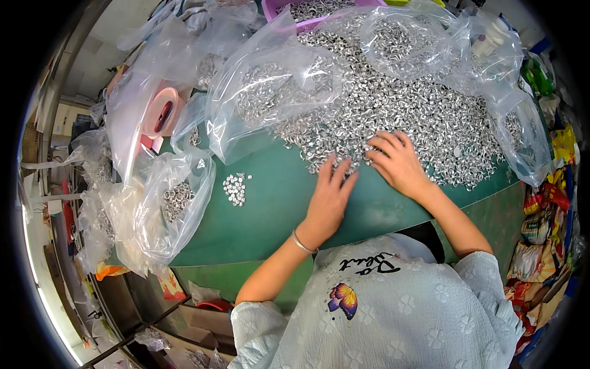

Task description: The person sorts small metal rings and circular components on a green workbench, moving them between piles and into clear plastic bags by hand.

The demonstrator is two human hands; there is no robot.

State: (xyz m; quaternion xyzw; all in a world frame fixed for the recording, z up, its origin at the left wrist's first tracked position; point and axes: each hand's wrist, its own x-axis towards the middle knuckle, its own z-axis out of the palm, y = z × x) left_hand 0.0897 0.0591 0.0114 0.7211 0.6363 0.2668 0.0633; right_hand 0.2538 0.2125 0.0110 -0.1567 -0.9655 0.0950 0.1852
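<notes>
A wide heap of small curved silvery metal pieces [424,117] covers much of the green tabletop [270,206]. At its near edge is my left hand [330,200], with a metal bangle [301,242] on the wrist. Its fingers are apart and slightly blurred, their tips touching the pieces. To the right, my right hand [399,165] lies on the heap, fingers spread among the loose metal. I see nothing gripped in either hand, though the fingertips partly hide the pieces beneath. A small cluster of pale metal bits [235,189] sits apart to the left.
Clear plastic bags [279,92] drape over the heap's left and back. A bag holding ring-like pieces [178,202] stands at the left, near a pink container [163,111]. A purple basin [270,11] with more pieces is at the back; colourful packages [538,227] line the right.
</notes>
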